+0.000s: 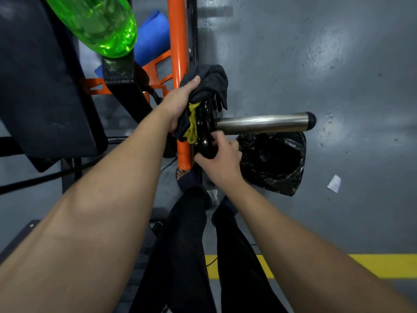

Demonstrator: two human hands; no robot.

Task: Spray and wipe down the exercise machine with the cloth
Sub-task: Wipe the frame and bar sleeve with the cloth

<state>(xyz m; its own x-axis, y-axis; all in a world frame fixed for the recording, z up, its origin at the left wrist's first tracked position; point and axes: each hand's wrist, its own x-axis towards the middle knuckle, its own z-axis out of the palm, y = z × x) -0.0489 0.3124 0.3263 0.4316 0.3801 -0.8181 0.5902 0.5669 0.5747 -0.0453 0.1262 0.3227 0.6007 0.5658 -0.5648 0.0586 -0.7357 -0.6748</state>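
The dark cloth (212,80), with a yellow part showing, was gripped in the left hand (178,102) and pressed against the upper edge of the black disc (204,123), beside the orange post (178,41). The disc's lower rim was held by the right hand (222,159). A steel bar (261,123) projected from the disc, above a black bag (275,161) on the floor. A green bottle (97,21) was located at upper left.

Dim overhead light, glare patches on grey floor (327,53), wide-angle edge distortion.
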